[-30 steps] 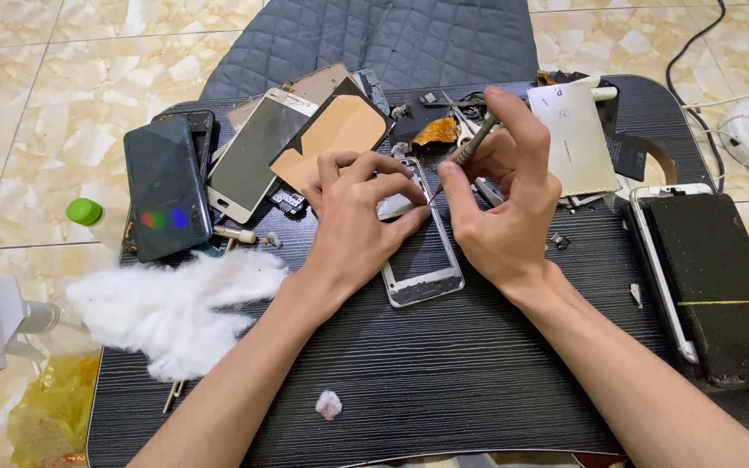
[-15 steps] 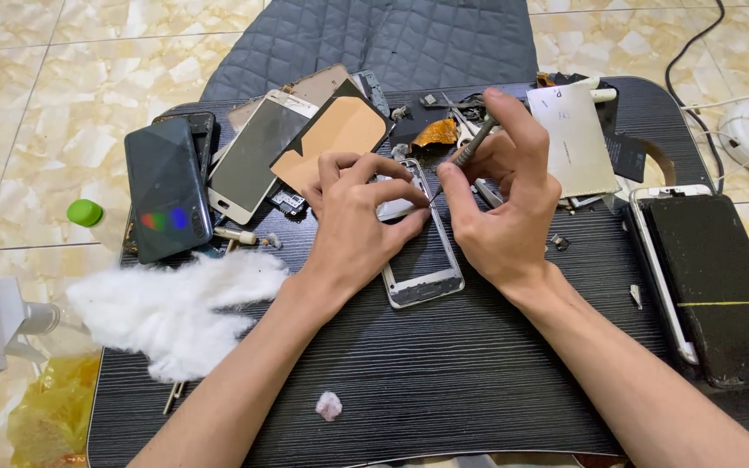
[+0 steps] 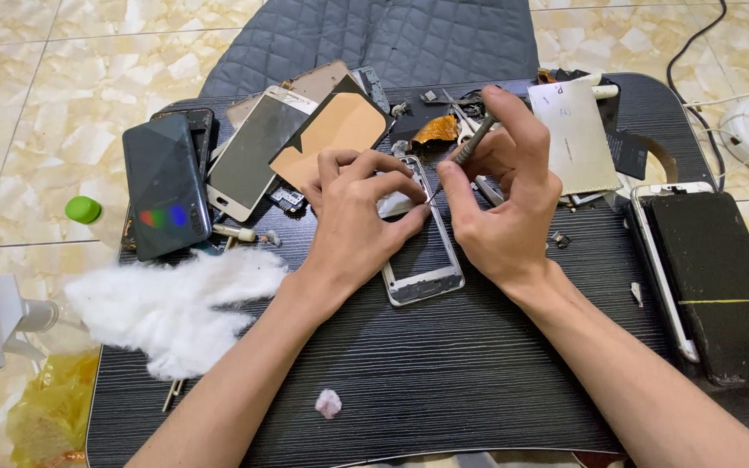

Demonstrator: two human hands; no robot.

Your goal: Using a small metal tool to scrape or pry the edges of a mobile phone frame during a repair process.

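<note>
a: head view, what differs from half a second ago?

b: almost nothing. both hands stay over the phone frame (image 3: 424,260) at the middle of the dark table (image 3: 444,381). the left hand (image 3: 359,227) still presses it down with curled fingers, and the right hand (image 3: 503,198) still pinches a thin metal tool (image 3: 468,147).

a: anything hard to see?

b: the tool's tip is tiny, and the frame's top end is hidden under the fingers.

a: room to move?

b: tight behind, where phones (image 3: 166,185) and parts crowd. cotton wool (image 3: 175,303) lies left, a black slab (image 3: 721,277) right. bare table nearest the person.
</note>
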